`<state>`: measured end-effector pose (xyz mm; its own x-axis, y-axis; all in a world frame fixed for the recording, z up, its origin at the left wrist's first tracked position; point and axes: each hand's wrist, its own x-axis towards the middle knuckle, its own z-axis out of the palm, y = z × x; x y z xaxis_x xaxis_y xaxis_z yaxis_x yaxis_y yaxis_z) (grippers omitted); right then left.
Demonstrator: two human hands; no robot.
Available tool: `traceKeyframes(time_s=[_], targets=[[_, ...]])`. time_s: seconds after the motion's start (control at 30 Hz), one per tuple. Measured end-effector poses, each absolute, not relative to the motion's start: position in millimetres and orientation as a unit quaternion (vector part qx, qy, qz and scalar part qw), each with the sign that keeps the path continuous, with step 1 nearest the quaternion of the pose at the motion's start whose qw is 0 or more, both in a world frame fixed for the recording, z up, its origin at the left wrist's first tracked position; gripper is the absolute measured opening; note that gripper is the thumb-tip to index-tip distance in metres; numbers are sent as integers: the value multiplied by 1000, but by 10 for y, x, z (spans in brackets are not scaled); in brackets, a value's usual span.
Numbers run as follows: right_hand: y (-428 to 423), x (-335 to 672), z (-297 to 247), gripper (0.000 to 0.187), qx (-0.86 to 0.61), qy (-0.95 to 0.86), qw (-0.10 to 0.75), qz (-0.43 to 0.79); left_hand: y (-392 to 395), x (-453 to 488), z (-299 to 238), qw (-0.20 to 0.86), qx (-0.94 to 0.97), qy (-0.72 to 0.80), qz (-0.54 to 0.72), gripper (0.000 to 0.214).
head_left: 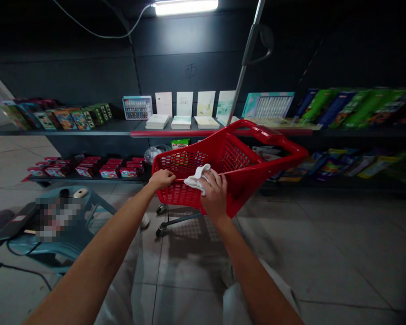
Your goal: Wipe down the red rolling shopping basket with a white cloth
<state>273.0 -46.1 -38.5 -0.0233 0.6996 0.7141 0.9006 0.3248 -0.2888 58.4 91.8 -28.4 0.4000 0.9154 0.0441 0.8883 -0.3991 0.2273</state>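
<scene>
A red plastic shopping cart (245, 192) stands in front of me, its handle at the upper right and its wheels on the floor. My left hand (162, 179) is closed over the near rim of the basket at its left end. Farther right along the same rim, my right hand (215, 193) holds a crumpled white cloth (195, 181) against the cart. The fingers of that hand are bent over the cloth, and part of it is hidden beneath them. The basket's perforated walls show, but its floor is mostly out of sight.
Behind the cart, a dark shelf (117, 127) carries books, marker sets and small boxes, with red packs (88, 167) below. Green and blue packages (350, 108) lie at right. A metal pole (238, 88) rises behind the cart. A blue-grey stool (99, 205) bearing items and cables stands left.
</scene>
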Motion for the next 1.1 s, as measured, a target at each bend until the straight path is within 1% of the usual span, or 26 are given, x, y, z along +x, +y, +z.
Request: traceKeyframes(time_s=[0.13,0.3,0.5,0.7,0.93,1.1], targets=[[-445,2737,-339,42,-609,-697,352,-138,895,560,-270,93,837,532,87,40],[-454,2712,-216,32,-602,-716,325,-137,889,562,-268,97,834,534,94,42],[-447,2812,-140,35,-586,-737,316,-122,909,564,-270,109,837,528,93,46],[-443,2815,-130,31,-594,-736,308,-106,887,533,-260,106,844,517,94,47],[-541,2886,-153,33,-578,-744,317,-113,908,521,-245,87,846,519,85,44],[-601,3114,-138,30,-593,-720,327,-153,933,506,-233,69,851,516,75,45]])
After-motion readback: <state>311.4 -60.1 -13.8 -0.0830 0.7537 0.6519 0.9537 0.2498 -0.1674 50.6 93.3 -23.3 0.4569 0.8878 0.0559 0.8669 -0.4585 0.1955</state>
